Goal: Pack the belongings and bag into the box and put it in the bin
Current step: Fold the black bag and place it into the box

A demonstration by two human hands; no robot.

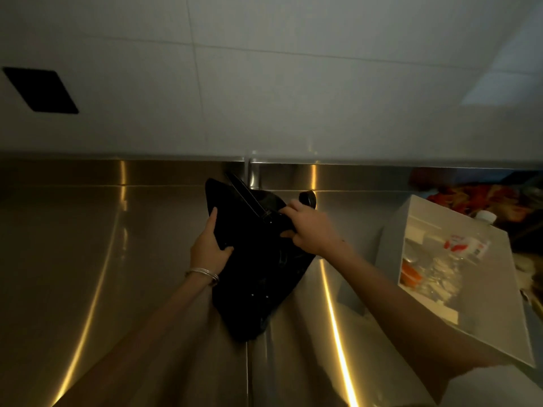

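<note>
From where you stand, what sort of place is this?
Likely a commercial kitchen or prep room: a stainless steel counter with a raised back edge and a white tiled wall behind it.

A steel counter point(88, 259) spreads before me and meets a white tiled wall point(264, 83). A black rectangular panel point(41, 91) sits on that wall, far to my left.

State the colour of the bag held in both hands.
Black; the bag shows best in the head view, the only one.
</note>
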